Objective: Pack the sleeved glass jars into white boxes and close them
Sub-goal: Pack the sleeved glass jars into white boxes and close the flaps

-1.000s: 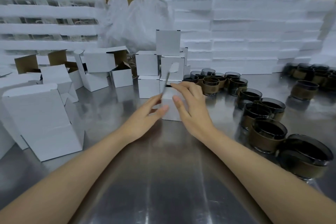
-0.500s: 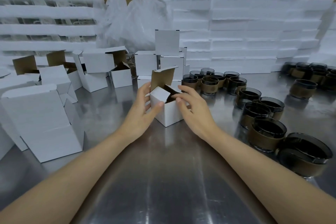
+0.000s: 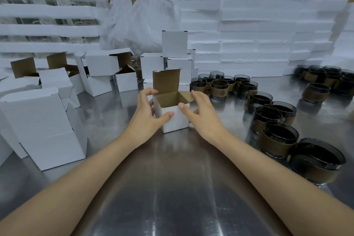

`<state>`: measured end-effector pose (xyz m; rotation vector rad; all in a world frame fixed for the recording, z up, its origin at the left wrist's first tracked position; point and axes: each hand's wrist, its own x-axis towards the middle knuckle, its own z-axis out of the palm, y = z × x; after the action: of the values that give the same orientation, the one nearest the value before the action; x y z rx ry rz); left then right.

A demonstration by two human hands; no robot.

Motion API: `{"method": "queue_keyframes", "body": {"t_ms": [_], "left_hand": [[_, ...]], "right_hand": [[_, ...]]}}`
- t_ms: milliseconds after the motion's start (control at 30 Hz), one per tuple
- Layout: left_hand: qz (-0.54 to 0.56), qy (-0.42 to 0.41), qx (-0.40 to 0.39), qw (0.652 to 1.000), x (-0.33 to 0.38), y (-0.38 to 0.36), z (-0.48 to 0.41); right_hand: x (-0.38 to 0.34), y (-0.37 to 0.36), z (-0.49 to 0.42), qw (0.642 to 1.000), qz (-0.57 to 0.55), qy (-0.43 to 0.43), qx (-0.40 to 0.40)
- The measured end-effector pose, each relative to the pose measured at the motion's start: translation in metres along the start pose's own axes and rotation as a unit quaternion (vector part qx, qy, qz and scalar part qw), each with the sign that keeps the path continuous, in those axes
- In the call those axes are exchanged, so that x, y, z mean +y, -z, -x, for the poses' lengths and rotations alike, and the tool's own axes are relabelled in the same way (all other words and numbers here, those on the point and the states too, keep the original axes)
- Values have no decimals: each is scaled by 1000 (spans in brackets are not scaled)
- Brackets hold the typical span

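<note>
A small white box (image 3: 175, 119) stands upright on the steel table (image 3: 172, 188) in the middle of the view. Its top is open, its brown-lined lid flap stands up at the back, and nothing shows inside. My left hand (image 3: 147, 117) holds its left side, thumb on the front face and fingers curled by the left wall. My right hand (image 3: 201, 115) holds the right side, thumb at the front top edge and fingers at the right side flap. Several dark glass jars with brown sleeves (image 3: 277, 140) stand to the right, the nearest jar (image 3: 316, 165) at the front right.
Open empty white boxes (image 3: 99, 76) crowd the left, with a larger white carton (image 3: 44, 126) in front of them. Closed white boxes (image 3: 174, 44) are stacked behind the open one. White foam slabs (image 3: 249, 34) and clear plastic bags (image 3: 138, 21) wall off the back.
The box went from a partly folded shape between my hands to standing square with its lid raised. Both hands moved to its sides.
</note>
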<state>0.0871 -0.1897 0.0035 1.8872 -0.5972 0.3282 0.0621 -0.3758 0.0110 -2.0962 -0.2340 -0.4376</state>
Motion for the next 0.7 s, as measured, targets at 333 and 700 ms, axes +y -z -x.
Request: {"method": "queue_keyframes", "body": {"t_ms": [333,700], "left_hand": [[-25,141,27,989,-6,0,0],[-115,149,79,979,-5,-5,-2]], "right_hand": [[14,1,-7,998,11,9,-61],[50,26,-59,917,346,-121,158]]}}
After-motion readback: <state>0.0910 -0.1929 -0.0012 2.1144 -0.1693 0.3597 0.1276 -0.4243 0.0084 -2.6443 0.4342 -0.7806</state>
